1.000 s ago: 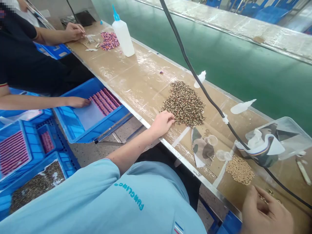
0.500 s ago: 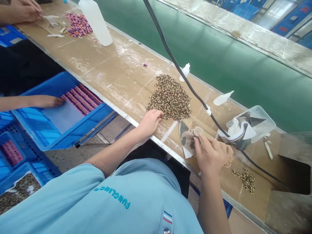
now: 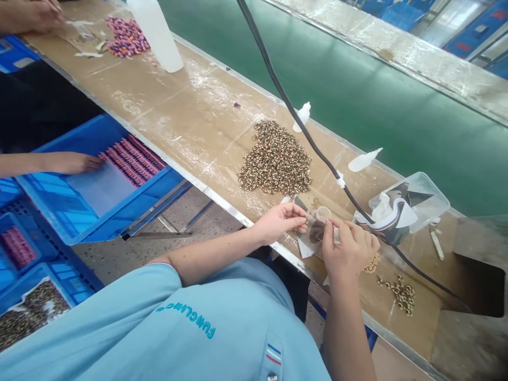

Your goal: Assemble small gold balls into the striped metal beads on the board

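My left hand (image 3: 281,222) is closed in a pinch just left of my right hand, over the patterned cloth; whatever its fingertips hold is too small to make out. My right hand (image 3: 349,246) is also pinched shut, its fingertips close to the left ones, and what they grip cannot be told. Below and between them lies the camouflage-patterned cloth (image 3: 305,246), with a small clear round cap or ring (image 3: 322,212) at its far side. Beyond my left hand spreads a pile of small brass-and-dark ring-shaped pieces (image 3: 275,161).
A black cable (image 3: 273,76) crosses above the table. Two white squeeze bottles (image 3: 363,160) and a clear tub (image 3: 431,203) line the far side. Small ring pieces (image 3: 404,296) lie at right. A co-worker's hand (image 3: 79,163) reaches into a blue crate (image 3: 89,225) at left.
My left hand has moved right, from the near edge of the ring pile to beside my right hand. My right hand has barely moved.
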A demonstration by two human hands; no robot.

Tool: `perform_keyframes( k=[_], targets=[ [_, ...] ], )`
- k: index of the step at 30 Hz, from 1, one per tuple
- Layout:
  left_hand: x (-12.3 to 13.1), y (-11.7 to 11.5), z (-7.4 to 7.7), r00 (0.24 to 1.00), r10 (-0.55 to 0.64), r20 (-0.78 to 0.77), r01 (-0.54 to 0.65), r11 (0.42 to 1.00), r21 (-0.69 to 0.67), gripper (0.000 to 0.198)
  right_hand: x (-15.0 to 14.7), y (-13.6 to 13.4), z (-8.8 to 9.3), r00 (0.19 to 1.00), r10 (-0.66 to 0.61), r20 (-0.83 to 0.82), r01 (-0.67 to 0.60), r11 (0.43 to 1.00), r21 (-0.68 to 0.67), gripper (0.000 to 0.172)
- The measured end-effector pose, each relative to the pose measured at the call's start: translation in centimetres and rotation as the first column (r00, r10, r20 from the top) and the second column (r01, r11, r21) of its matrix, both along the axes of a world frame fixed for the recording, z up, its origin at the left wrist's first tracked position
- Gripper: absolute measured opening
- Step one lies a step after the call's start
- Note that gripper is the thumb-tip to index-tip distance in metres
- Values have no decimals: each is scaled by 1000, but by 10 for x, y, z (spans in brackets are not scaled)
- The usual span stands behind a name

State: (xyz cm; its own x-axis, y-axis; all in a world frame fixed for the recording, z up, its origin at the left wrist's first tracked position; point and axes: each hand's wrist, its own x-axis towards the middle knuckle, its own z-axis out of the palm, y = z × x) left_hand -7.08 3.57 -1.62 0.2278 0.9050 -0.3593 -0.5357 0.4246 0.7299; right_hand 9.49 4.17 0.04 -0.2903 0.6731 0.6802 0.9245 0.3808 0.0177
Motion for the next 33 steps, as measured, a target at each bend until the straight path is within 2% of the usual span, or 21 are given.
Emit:
perform_keyframes(
  k=[5, 8, 11, 13, 16, 18, 20, 22, 33],
  targets=[
    [5, 0, -6, 1000, 1, -13, 0, 1000, 27, 23, 5, -5, 1, 995, 5, -103, -10, 999, -40, 13],
    [5, -2, -7, 999, 11, -33, -9, 998, 62, 24, 6, -11, 4, 964, -19, -265, -5, 996, -88, 14],
    [5, -3, -8, 999, 17, -47, -13, 997, 82, 24, 0, -21, 5, 896, -51, -442, -32, 984, -178, 15],
    [5, -4, -9, 998, 15, -53, -10, 996, 92, 24, -8, -29, 2, 809, -93, -580, -68, 966, -251, 16],
    [5, -4, -8, 998, 11, -64, -5, 995, 102, 22, -20, -39, -9, 610, -188, -770, -176, 915, -363, 19],
    [5, -5, -8, 997, 10, -72, -2, 994, 105, 20, -26, -41, -17, 495, -231, -838, -243, 889, -388, 21],
    [5, -5, -7, 997, 6, -80, 3, 994, 110, 19, -30, -42, -22, 435, -246, -866, -262, 886, -383, 23],
    [5, -5, -6, 997, -1, -83, 10, 993, 116, 17, -31, -41, -24, 419, -255, -871, -257, 887, -384, 25],
    [5, -5, -6, 995, -18, -99, 28, 995, 100, 17, -31, -39, -25, 458, -280, -843, -227, 880, -416, 28]
  ],
)
